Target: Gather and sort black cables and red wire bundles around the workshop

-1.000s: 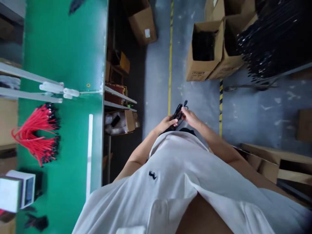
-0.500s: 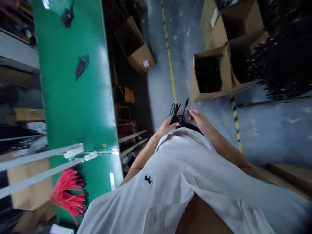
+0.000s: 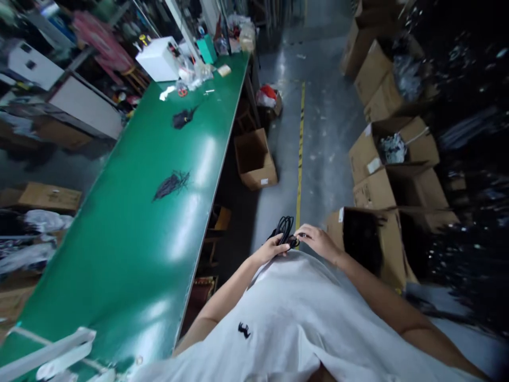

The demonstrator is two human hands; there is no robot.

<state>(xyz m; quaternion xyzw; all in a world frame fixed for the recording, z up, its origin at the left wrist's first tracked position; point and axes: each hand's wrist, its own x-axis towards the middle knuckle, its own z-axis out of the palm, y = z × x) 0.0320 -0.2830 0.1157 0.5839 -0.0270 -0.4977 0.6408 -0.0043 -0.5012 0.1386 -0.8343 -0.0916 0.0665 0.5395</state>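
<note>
Black cable coil point(image 3: 285, 227), one: we are holding it before our white shirt point(image 3: 294, 307), right of the green bench point(image 3: 131, 233), left hand point(image 3: 270, 250) fingers clamping it, right hand point(image 3: 318, 243) fingers pinching a cable end point(image 3: 304, 235).

Left grip point(image 3: 273, 249) holds black cable loops point(image 3: 285, 225) (right grip point(image 3: 317, 241) pinches an end point(image 3: 303, 234)).

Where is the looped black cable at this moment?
In the head view, the looped black cable is below and slightly right of centre, held in the left hand, right hand at its right side.
</note>
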